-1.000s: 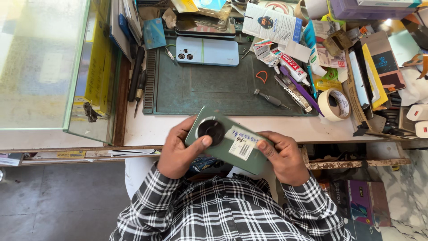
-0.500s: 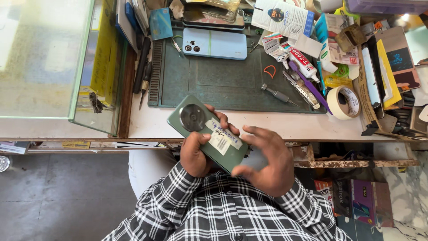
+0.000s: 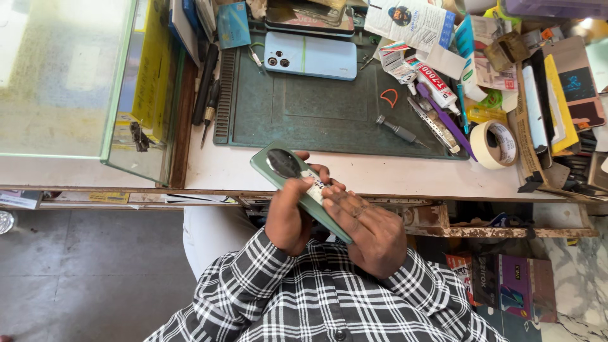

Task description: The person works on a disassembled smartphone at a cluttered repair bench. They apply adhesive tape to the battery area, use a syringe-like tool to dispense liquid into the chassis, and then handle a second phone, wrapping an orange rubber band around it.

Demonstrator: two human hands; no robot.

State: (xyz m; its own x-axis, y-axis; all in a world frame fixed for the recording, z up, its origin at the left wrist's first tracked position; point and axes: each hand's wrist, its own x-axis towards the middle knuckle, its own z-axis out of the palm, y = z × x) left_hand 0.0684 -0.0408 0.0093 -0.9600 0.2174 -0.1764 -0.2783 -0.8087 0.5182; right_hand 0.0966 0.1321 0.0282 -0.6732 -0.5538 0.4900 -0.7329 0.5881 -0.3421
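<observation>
A green phone (image 3: 278,166) with a round black camera ring and a white sticker on its back is tilted on edge between both hands, just in front of the table's near edge. My left hand (image 3: 289,212) grips it from the left, thumb across the back. My right hand (image 3: 370,228) wraps over its lower half from the right, hiding that end.
A dark green work mat (image 3: 316,107) lies on the table with a light blue phone (image 3: 310,56) at its far edge. A screwdriver (image 3: 396,130), glue tubes (image 3: 437,82), a tape roll (image 3: 495,144) and boxes crowd the right. A glass case (image 3: 63,76) stands left.
The green phone has turned from lying flat, back up, to tilted on edge. My right hand has closed over its lower half and both hands have drawn nearer my body.
</observation>
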